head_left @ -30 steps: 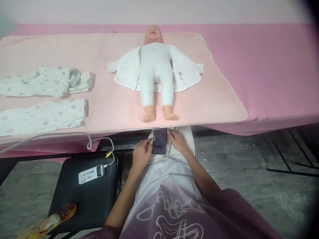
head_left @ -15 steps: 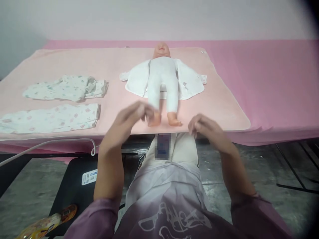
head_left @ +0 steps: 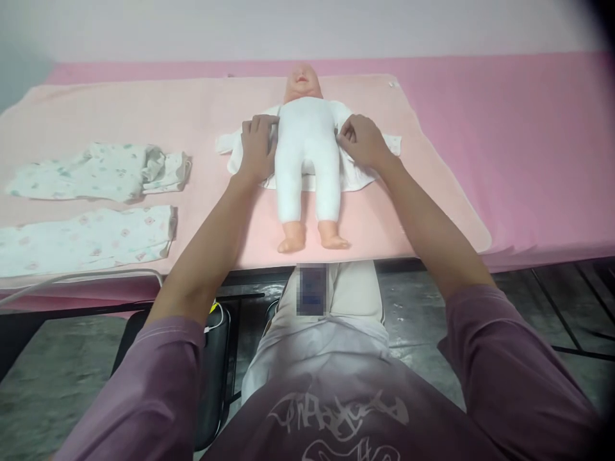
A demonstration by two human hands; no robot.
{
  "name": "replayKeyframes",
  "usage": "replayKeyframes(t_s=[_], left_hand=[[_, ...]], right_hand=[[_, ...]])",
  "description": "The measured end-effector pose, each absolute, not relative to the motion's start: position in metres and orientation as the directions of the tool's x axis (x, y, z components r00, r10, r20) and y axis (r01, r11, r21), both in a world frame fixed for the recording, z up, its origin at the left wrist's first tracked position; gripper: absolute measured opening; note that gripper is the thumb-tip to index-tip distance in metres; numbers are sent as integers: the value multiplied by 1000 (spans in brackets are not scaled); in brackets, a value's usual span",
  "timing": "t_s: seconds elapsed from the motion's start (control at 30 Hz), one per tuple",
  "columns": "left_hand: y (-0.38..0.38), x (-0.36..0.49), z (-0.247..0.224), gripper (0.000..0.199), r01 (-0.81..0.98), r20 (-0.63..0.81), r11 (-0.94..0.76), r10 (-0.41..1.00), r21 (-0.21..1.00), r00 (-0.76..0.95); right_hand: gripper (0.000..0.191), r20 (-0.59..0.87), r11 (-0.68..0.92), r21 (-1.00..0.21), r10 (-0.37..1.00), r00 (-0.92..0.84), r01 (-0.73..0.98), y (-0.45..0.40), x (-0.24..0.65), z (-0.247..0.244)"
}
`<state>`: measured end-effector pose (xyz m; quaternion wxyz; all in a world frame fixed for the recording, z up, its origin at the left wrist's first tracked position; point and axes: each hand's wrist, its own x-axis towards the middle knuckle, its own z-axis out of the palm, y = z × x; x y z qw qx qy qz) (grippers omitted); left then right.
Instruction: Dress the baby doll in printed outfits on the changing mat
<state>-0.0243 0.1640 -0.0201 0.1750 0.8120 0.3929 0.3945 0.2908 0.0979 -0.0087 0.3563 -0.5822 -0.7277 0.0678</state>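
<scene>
A baby doll [head_left: 307, 131] with a white cloth body lies face up, its feet toward me. Beneath it a white baby shirt [head_left: 356, 179] is spread, its front open and its sleeves out to both sides. My left hand [head_left: 259, 147] rests beside the doll's trunk, over the shirt's left part, fingers fairly flat and bent at the tips. On the other side my right hand [head_left: 366, 141] has curled fingers and a thumb pinched together at the shirt, close to the doll's side. The exact bit of cloth between those fingertips is hidden.
Two folded patterned baby garments, an upper one [head_left: 91, 173] and a lower one [head_left: 91, 240], lie at the left. A peach mat [head_left: 432, 211] covers part of the pink-covered table [head_left: 538, 147]. A white cable [head_left: 96, 277] runs along the front left edge; a black stool [head_left: 216, 378] stands below.
Both hands have moved forward from near the doll's feet to either side of its trunk. On the right, the shirt's spread panel has shifted and the doll's upper arm shows. The view has tilted slightly.
</scene>
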Motion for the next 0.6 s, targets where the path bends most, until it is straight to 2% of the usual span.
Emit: replayKeyframes(t_s=[0.07,0.2,0.33,0.47,0.6], left_hand=[[154,-29,-24,67,494,515,-662,749,564,416],[137,-26,-14,61,492,489,-568,822,660,292],[129,-22,-7,73,454,495,-534,842,713,214],[129,-23,-7,63,379,424,-460,888,803,179],[134,-26,-12,59,380,399,-441,897,813,188]], right_hand=[[23,422,329,-454,898,-125,828,95,294,-28],[23,404,379,-378,888,-219,845,88,297,-40],[27,419,417,-369,872,-252,830,85,297,-36],[27,436,435,-368,861,-260,822,87,299,-40],[27,423,423,-398,872,-246,814,89,297,-37]])
